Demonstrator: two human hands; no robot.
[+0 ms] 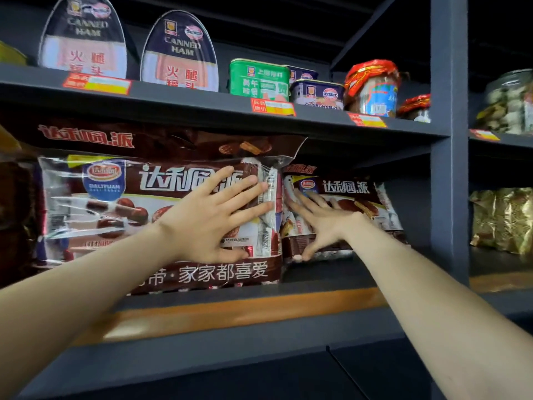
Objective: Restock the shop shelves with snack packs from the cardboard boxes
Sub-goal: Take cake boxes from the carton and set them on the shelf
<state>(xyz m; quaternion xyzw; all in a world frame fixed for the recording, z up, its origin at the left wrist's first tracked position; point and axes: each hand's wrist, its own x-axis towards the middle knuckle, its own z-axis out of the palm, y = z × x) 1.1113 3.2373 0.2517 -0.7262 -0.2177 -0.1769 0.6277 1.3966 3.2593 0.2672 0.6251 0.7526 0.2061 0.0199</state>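
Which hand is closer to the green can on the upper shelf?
Left, narrowly. The left hand presses flat on the big snack pack, below and slightly left of the green can. The right hand is on the smaller pack, below and further right.

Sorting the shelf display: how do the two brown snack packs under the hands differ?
The left snack pack looks bigger and sits nearer the shelf edge; the right snack pack looks smaller and sits further back. The left hand lies flat on the left pack's front; the right hand presses spread fingers on the right pack. Both share brown wrapping, white lettering and a blue logo.
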